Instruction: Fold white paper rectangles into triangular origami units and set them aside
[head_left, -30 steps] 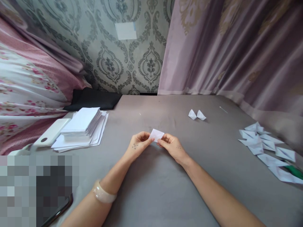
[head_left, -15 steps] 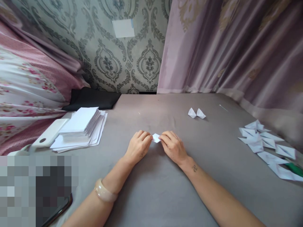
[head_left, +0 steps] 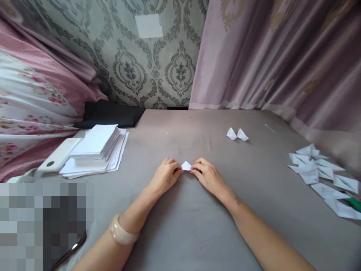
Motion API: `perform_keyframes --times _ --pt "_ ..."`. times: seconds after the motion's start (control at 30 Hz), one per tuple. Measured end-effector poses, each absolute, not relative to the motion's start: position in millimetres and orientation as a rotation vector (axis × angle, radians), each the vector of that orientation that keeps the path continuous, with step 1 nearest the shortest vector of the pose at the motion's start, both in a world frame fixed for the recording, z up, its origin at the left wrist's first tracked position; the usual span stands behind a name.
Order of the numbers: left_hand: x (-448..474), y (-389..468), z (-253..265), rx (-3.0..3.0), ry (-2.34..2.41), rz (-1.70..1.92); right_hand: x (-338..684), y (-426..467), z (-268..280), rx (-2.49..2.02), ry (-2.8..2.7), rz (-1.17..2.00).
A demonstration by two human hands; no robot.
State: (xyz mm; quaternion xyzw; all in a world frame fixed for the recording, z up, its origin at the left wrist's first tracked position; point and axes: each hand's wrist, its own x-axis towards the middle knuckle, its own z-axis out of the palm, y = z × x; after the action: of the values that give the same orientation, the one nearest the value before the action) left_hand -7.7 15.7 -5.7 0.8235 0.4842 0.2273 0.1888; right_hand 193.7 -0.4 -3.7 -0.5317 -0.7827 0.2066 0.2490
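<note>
A small white folded paper [head_left: 186, 166] is held between my two hands near the middle of the grey-covered table; its visible part is a low triangle, point up. My left hand [head_left: 167, 176], with a pale bangle on the forearm, pinches its left corner. On the right corner the fingers of my right hand [head_left: 208, 176] are closed in a pinch. Fingertips hide both ends of the paper. Farther back to the right stand two small folded paper pieces [head_left: 231, 134], side by side.
At left, a stack of white paper [head_left: 94, 140] lies beside a white device [head_left: 59, 154], with a black cloth item [head_left: 109, 114] behind. Several folded papers [head_left: 308, 169] and a green object [head_left: 354, 203] lie at right. Curtains [head_left: 239, 56] hang along the back right.
The paper between my hands has gone from a diamond-like shape to a flat-bottomed triangle. Both hands keep their pinch, and the view has shifted slightly.
</note>
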Motion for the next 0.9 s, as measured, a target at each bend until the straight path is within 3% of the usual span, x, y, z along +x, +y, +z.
perform_keyframes --times 0.3,0.9 --pt "-6 17 0 2.048 1.491 0.624 194 9 -8 -1.518 -1.89 0.768" --pt "6 16 -7 2.07 1.624 0.7 181 12 -14 -1.675 -1.952 0.512"
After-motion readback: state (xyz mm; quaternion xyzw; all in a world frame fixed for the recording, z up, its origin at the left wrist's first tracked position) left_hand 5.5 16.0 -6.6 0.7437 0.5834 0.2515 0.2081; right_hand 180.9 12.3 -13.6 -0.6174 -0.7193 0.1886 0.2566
